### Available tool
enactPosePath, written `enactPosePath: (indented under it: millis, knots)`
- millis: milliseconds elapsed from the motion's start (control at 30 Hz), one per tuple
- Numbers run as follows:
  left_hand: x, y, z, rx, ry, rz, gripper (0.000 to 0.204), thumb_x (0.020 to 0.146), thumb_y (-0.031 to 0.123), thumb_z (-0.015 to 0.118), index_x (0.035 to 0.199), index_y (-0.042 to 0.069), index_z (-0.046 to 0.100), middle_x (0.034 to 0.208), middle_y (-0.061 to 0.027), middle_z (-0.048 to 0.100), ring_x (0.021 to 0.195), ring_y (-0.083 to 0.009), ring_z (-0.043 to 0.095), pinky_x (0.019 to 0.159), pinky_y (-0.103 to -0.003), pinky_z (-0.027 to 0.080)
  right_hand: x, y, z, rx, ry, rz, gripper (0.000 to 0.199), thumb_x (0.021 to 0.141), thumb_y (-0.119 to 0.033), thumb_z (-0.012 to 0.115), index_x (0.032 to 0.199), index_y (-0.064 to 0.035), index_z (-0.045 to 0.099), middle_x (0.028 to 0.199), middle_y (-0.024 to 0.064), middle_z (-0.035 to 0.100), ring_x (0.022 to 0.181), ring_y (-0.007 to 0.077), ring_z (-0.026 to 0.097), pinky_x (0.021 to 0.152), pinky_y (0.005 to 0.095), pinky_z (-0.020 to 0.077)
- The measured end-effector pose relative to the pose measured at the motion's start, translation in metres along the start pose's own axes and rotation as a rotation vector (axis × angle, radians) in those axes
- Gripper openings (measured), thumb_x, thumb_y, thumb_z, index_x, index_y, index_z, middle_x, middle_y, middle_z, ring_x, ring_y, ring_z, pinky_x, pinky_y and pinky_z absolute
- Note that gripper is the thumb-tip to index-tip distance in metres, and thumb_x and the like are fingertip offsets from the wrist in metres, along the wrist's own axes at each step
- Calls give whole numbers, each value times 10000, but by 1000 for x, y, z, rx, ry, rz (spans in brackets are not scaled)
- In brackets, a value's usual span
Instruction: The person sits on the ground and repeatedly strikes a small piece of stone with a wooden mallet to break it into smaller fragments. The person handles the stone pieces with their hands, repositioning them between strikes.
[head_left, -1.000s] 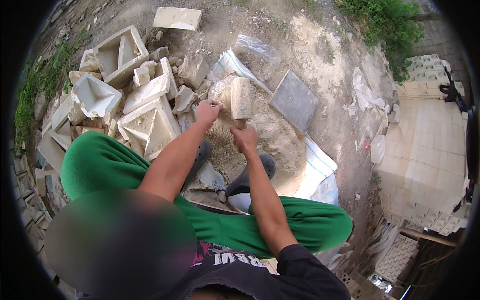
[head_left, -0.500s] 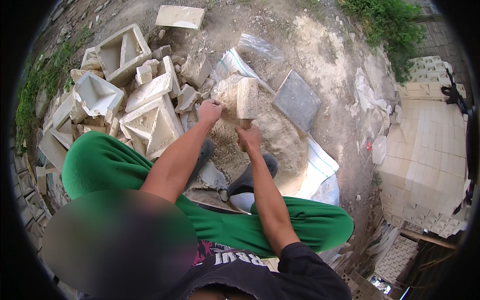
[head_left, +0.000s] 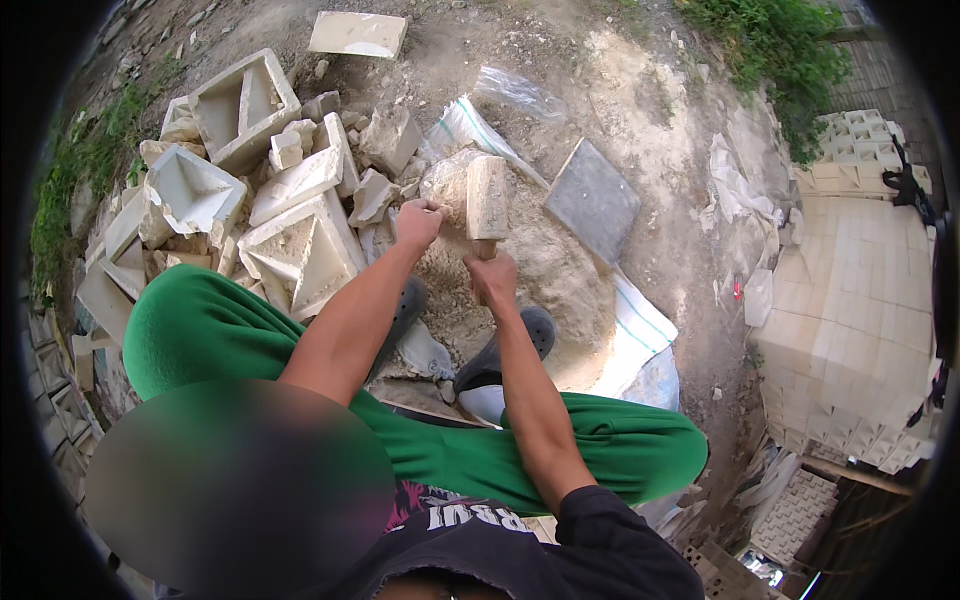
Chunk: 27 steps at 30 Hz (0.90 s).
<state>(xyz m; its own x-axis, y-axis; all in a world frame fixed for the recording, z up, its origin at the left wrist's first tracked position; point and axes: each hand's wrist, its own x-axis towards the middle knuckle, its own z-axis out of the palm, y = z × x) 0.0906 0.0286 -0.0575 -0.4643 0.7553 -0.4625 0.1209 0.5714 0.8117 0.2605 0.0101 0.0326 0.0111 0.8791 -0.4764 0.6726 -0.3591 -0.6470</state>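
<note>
My right hand is closed round the short handle of a mallet. The mallet's thick, dusty pale head points away from me, over a heap of crushed pale material. To its left my left hand is closed at the heap's edge, thumb and fingers drawn together. Whatever those fingers hold is too small or hidden to tell. Beneath the heap lies a white woven sack with blue-green stripes. Broken pale blocks crowd close to my left hand, among them a triangular hollow piece.
On the left is a pile of broken hollow blocks, with a box-shaped one on top. A grey square slab lies right of the heap. Clear plastic and a pale slab lie beyond. Stacked pale blocks stand far right.
The mallet and my right hand have shifted slightly left, toward my left hand. My left hand stays nearly in place.
</note>
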Motion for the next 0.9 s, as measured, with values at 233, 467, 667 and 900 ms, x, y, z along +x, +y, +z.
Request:
enactPosePath:
  millis: [233,467,667,900]
  knots:
    - [1,-8,6,-62,3,-28,248,814,236,805,933,24,753,694,-41,700,549,-96,616,523,-270,492,-1,-3,6,10,199,-193,283,755,-283,706,770,0,701,578,110,666,560,218,697,592,371,550]
    - [-5,1,0,-60,-24,-86,266,796,340,802,895,95,772,796,-98,739,756,-213,701,733,-349,541,-5,21,16,-18,-34,-4,339,725,-322,712,825,3,711,691,172,697,684,319,711,661,420,547]
    - [-9,0,1,-299,-59,-124,227,868,172,780,961,-20,702,801,-86,725,609,-117,650,545,-252,524,-15,-19,2,24,129,-155,353,723,-326,715,832,10,718,727,210,699,737,366,716,670,443,536]
    - [-11,7,4,-394,-92,-144,218,868,128,772,969,-28,658,816,-98,713,651,-129,671,561,-256,548,-11,38,28,62,-51,6,299,762,-281,716,794,15,690,628,123,679,553,229,699,577,365,549]
